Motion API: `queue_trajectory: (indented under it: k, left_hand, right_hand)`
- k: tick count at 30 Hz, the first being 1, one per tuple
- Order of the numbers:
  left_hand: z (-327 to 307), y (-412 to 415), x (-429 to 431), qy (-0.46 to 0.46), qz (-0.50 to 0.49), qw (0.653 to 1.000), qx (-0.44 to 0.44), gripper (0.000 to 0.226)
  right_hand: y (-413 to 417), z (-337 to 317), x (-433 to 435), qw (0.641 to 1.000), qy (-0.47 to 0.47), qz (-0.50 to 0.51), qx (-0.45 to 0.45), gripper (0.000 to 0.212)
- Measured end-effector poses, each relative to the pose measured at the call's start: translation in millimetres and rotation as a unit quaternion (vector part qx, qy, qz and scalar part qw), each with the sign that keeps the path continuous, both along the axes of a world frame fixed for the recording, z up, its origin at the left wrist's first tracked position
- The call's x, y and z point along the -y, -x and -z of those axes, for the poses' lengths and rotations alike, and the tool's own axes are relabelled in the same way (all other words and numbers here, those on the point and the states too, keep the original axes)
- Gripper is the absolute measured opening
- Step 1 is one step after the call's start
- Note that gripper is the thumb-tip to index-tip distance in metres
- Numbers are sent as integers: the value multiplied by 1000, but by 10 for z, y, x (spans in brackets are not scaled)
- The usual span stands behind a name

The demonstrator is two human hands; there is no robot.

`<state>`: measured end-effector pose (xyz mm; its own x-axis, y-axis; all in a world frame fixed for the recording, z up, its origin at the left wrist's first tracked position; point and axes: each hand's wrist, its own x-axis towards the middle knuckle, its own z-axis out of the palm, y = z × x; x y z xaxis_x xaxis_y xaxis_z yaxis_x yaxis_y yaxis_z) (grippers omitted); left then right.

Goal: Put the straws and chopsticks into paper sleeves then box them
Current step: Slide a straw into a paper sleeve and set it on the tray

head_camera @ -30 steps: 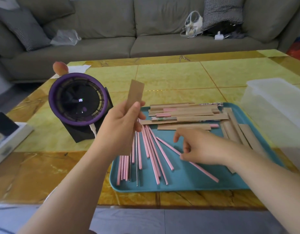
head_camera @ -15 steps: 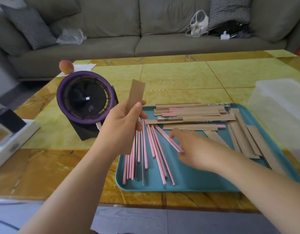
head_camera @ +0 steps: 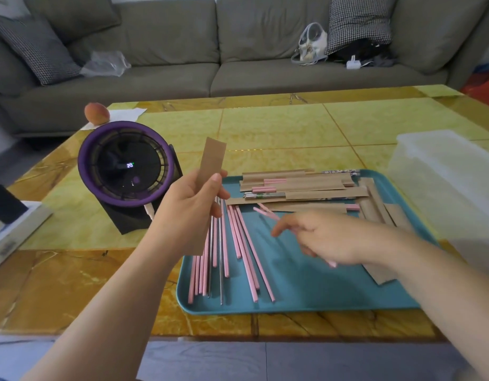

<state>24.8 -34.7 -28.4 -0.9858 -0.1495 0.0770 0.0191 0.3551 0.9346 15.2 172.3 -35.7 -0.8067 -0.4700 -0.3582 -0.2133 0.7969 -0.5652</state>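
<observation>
Table [head_camera: 279,133]: yellow stone top, bearing the tray at its near edge.
Tray [head_camera: 306,295]: teal, taken as landmark.
Box [head_camera: 444,171]: clear plastic, stood just right of the tray.
Fan [head_camera: 125,167]: purple-rimmed, stood left of the tray.
Filled sleeves [head_camera: 301,185]: brown paper, piled along the tray's far side, pink and metal ends protruding.
Loose straws [head_camera: 246,251]: pink, with metal ones among them, lay on the tray's left half.
Left hand [head_camera: 191,207]: raised over the tray's left edge, thumb and fingers pinching one empty sleeve [head_camera: 211,160] upright.
Right hand [head_camera: 323,237]: over the tray's middle, fingers curled around a pink straw [head_camera: 265,211], its tip pointing to the far left; the grip was blurred.
</observation>
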Motion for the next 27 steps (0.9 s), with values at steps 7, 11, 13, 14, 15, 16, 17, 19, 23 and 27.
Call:
queue_trajectory:
  k: [7,11,13,14,15,16,17,19,23,27]
  left_hand:
    - [28,9,-40,-89,14,995,41,19]
    - [103,4,-101,-156,76,978,118,23]
    - [125,-4,-131,-173,112,967,151,27]
    - [122,-11,-156,-184,125,961,165,28]
    - [120,-15,-177,-195,133,956,176,29]
    - [113,-23,-199,-207,136,951,185,31]
    - [111,-20,-223,-213,138,948,192,32]
    - [111,-16,-255,-207,141,947,200,34]
    - [113,-15,-291,-209,160,942,207,39]
    - [106,-12,-298,-207,177,940,205,48]
  right_hand:
    - [151,-233,-292,742,604,75,282,48]
    - [257,-164,-362,701,667,103,228,52]
    - [272,-136,-336,738,638,178,128,14]
    - [281,-119,-321,747,622,221,81,11]
    - [284,-108,-305,743,614,261,50,17]
    - [290,-106,-292,726,621,295,38,24]
    - [293,-118,-294,708,628,321,36,32]
    - [291,-160,-304,705,629,326,40,47]
    - [290,-210,-350,721,625,296,49,50]
    - [292,-221,-398,730,628,265,52,30]
